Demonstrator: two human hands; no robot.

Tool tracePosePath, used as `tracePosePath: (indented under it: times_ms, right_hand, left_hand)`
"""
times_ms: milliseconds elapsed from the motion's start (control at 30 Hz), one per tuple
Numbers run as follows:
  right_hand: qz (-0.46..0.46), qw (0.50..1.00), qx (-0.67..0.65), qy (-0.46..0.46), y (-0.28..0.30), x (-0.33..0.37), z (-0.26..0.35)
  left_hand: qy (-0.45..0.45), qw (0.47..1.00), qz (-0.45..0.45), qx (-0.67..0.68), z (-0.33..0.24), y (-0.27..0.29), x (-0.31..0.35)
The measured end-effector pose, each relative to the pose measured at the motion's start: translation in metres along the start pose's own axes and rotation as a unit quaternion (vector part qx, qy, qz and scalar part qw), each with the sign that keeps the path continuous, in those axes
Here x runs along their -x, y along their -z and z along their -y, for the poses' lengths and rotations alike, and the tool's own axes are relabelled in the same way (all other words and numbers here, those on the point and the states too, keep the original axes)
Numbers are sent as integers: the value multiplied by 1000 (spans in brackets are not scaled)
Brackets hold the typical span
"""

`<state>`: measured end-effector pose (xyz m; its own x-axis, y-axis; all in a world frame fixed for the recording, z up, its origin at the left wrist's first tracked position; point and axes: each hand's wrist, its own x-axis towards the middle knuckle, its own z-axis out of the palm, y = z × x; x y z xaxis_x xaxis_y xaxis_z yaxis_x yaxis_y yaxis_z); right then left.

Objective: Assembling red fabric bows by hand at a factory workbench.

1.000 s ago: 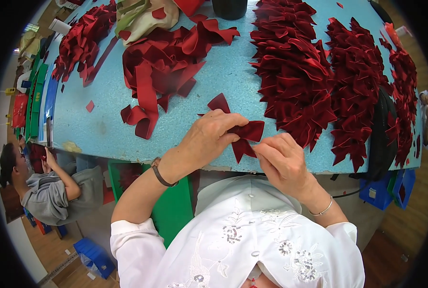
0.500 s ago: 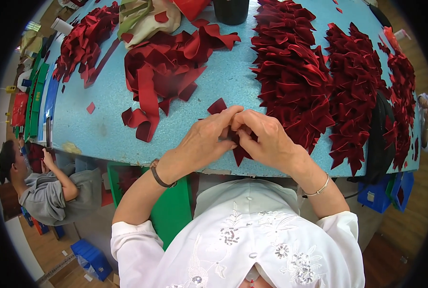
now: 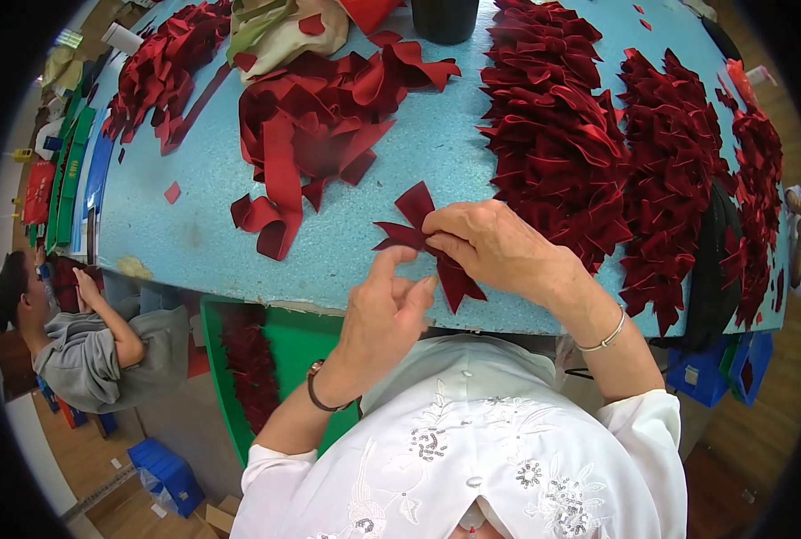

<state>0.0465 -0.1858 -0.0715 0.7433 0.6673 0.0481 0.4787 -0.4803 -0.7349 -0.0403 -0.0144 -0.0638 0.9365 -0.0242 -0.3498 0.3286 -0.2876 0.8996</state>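
Note:
Between thumb and fingers of my right hand (image 3: 499,242) is the middle of a dark red ribbon bow (image 3: 460,282). Its notched tails spread out on the light blue tabletop (image 3: 194,238). My left hand (image 3: 381,310) is just below and left of the bow, with thumb and index finger apart and nothing visible between them. Further left lies a tangled heap of loose red ribbon (image 3: 306,126). A thick row of finished-looking red bows (image 3: 562,144) stands right beside my right hand, with a second row of bows (image 3: 674,171) beyond it.
A black cup (image 3: 445,20) and a pale cloth bag (image 3: 302,31) stand at the far side. Under the table's near edge is a green crate (image 3: 302,332) holding red bows. A black cloth (image 3: 710,260) hangs at right. A person (image 3: 104,346) sits at left.
My hands were together over the ribbon. The left has pulled away toward me and its fingers have parted. The right keeps its pinch, and the bow's tails now show spread out.

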Motion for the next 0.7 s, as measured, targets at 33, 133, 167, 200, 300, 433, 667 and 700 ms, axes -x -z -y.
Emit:
tracePosePath:
  times_ms: [33,133,167,200,300,433,667,700]
  right_hand:
    - [-10,1000,-5,0,-1,1,0]
    - [5,1000,-12,-6,3,0,1]
    - [13,1000,-15,-10,5,-1,0]
    - [10,1000,-19,-12,5,0,0]
    - [19,999,-28,-11,3,-2,-2]
    - [17,999,-28,-4,2,0,-6]
    - [-10,999,-7,37,-5,4,-9]
    - [-17,999,-5,45,-5,4,-10]
  left_hand:
    - [1,1000,-2,-2,-1,-3,0]
    - [-4,999,-32,-34,-1,-11,-5]
    - [-3,999,-32,-38,-1,-14,-6]
    - [-12,998,-41,-41,-1,-17,-6]
    - [-29,997,-56,-51,-3,-23,-7]
    - [13,998,-64,-15,-8,-28,-7]
    - [-16,999,-41,16,5,-26,-10]
    - [-16,999,-40,16,5,-25,-10]
